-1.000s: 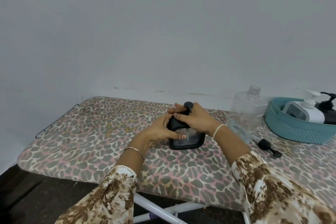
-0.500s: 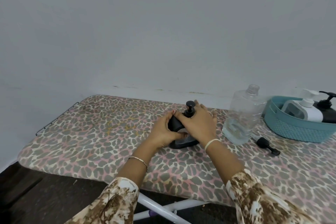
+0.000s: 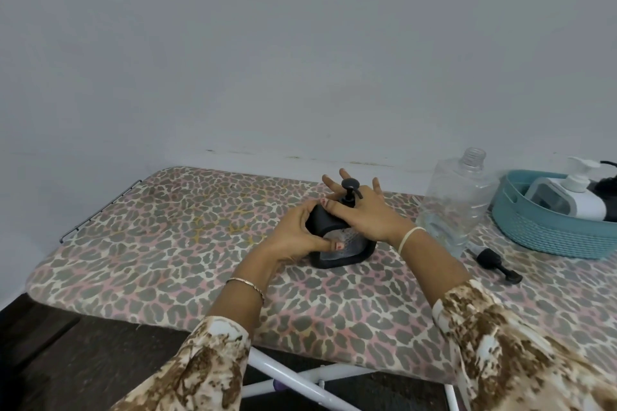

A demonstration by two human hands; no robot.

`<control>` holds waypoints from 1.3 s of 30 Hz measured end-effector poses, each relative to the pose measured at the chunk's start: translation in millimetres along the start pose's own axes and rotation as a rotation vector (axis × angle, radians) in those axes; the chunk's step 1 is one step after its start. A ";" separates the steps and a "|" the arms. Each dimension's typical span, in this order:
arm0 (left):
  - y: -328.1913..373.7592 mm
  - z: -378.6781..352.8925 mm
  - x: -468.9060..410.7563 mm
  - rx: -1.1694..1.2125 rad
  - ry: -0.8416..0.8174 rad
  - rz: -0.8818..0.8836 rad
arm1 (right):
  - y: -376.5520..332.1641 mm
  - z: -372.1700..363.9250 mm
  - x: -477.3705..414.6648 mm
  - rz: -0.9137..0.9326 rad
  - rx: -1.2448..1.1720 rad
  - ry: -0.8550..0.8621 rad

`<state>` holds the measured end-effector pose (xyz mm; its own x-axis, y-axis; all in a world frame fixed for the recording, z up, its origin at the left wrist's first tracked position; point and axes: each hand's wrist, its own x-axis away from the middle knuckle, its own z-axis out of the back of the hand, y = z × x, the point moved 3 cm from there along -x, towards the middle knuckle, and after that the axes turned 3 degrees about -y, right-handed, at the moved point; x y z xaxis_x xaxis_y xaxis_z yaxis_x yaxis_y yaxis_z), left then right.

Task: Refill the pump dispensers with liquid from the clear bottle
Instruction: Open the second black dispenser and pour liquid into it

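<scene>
A: Nearest us, our left hand (image 3: 293, 237) wraps the left side of the black dispenser (image 3: 340, 243), thumb pressed on its clear front window. The dispenser stands upright near the middle of the counter (image 3: 167, 243).

B: And our right hand (image 3: 364, 213) lies over the dispenser's shoulder. Its fingers (image 3: 330, 182) are spread, 2 of them fanning past either side of the pump head (image 3: 350, 187), with the thumb and first finger seemingly closing at the collar below it. We cannot tell how tight that pinch is.

A: So the pump's axis runs straight up between those fingers. We judge the coming move to be a twist about that axis, the left hand bracing the body.

B: Further right, the clear bottle (image 3: 454, 203) stands uncapped, just beside our right wrist, with a loose black cap (image 3: 494, 260) lying in front of it. Beyond that, the teal basket (image 3: 547, 230) holds a white dispenser (image 3: 577, 197).
</scene>
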<state>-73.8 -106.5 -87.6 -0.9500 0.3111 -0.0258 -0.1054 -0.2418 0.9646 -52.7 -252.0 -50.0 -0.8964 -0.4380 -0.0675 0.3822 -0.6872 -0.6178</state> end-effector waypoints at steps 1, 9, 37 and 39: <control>1.5 1.6 -0.9 0.021 -0.030 -0.004 | -1.3 1.5 0.3 0.004 0.012 -0.021; 4.7 5.4 -1.7 0.069 -0.075 0.032 | -15.5 16.9 9.1 0.013 -0.191 -0.275; 0.2 -8.0 7.0 -0.023 0.108 -0.001 | -1.7 16.1 34.6 0.028 -0.510 0.287; 0.3 -5.0 4.8 -0.018 0.077 0.015 | -2.5 17.9 35.5 0.025 -0.573 0.204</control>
<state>-79.9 -109.7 -88.8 -0.9712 0.2360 -0.0321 -0.0955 -0.2623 0.9602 -81.5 -276.2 -36.8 -0.9353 -0.2909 -0.2013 0.2731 -0.2320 -0.9336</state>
